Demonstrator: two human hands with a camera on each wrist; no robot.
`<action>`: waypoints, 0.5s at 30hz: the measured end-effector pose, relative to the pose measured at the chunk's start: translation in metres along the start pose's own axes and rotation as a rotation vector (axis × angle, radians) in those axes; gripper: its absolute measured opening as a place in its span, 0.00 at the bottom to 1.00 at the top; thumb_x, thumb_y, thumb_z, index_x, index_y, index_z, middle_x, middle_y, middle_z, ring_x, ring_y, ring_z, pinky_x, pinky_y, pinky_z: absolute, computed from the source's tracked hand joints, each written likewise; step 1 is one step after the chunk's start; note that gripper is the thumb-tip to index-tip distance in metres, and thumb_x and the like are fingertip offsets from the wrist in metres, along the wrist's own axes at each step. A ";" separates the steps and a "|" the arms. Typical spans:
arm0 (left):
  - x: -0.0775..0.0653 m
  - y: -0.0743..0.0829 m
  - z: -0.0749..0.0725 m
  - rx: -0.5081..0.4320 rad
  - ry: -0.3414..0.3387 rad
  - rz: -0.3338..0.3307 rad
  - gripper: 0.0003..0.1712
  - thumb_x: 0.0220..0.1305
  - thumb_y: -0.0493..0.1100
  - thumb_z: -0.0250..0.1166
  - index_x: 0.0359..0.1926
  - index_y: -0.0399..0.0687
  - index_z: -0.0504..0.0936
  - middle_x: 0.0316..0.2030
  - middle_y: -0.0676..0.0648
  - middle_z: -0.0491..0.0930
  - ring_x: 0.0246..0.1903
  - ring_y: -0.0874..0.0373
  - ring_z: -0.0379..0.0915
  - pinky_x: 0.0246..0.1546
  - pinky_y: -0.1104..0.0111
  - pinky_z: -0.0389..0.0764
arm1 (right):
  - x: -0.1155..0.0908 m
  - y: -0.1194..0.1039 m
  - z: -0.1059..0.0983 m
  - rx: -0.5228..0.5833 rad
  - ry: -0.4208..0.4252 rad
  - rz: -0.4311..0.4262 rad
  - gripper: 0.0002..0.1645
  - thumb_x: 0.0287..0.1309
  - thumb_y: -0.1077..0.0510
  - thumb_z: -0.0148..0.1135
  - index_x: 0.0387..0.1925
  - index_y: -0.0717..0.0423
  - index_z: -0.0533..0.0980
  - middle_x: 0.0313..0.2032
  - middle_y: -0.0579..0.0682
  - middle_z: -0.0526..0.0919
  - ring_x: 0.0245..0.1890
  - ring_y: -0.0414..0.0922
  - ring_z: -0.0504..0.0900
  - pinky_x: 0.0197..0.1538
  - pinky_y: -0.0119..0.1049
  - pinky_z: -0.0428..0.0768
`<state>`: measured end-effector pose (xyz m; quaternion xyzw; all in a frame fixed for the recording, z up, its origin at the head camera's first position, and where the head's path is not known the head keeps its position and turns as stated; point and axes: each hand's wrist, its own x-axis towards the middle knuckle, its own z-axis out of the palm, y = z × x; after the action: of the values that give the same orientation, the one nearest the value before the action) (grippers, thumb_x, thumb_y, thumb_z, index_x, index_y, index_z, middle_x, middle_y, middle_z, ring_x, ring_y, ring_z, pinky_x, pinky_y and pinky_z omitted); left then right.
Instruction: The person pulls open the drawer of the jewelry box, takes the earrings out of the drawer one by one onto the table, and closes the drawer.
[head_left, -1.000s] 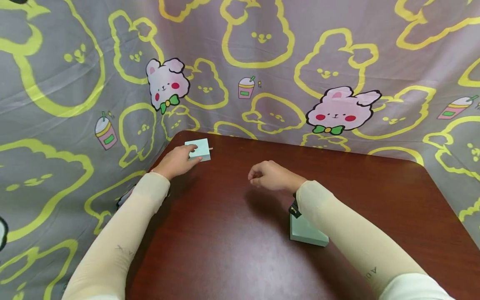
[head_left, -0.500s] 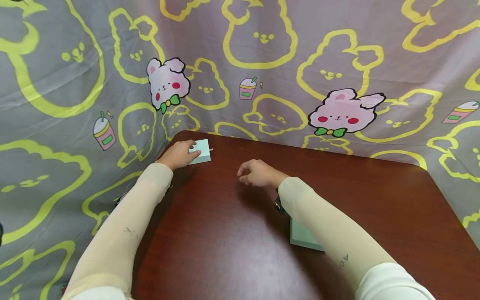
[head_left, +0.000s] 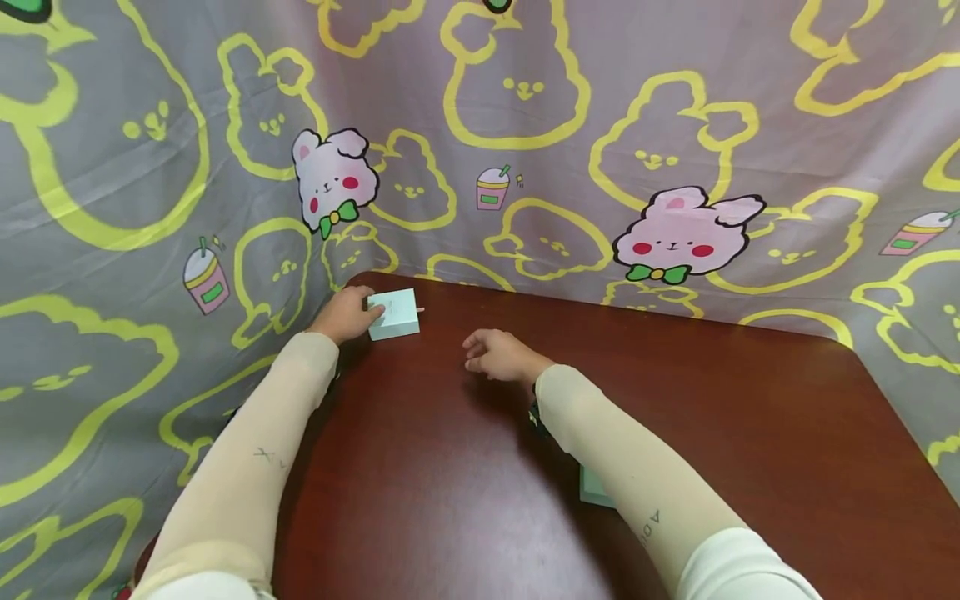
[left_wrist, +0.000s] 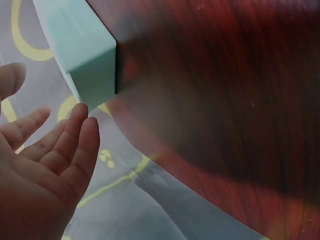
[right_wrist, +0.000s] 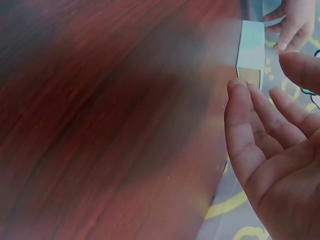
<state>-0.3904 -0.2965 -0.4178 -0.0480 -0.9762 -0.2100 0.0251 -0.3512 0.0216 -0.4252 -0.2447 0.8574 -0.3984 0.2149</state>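
One mint far box [head_left: 397,313] at table [head_left: 450,475]'s far-left corner; one mint near box [head_left: 595,488], mostly hidden by right sleeve [head_left: 615,454]. Two hands: left hand [head_left: 347,314] loosely spread beside far box, contact unclear; right hand [head_left: 502,356] empty, fingers relaxed above table.

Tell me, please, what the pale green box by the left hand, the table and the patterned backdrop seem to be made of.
Pale green box: probably cardboard, matte; crisp edges, flat faces.
Table: wood or laminate, polished; dark grain, bright sheen.
Patterned backdrop: seemingly thin printed fabric, dull; soft creases.
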 end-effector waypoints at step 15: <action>0.007 -0.009 0.008 0.035 -0.092 -0.096 0.41 0.73 0.57 0.52 0.70 0.27 0.57 0.66 0.28 0.60 0.66 0.34 0.55 0.63 0.45 0.59 | 0.015 0.003 0.019 0.131 0.015 0.017 0.29 0.64 0.62 0.60 0.64 0.64 0.66 0.42 0.51 0.81 0.36 0.49 0.81 0.35 0.38 0.79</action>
<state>-0.3982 -0.3008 -0.4280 -0.0103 -0.9810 -0.1917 -0.0289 -0.3529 0.0036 -0.4415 -0.2199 0.8331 -0.4537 0.2273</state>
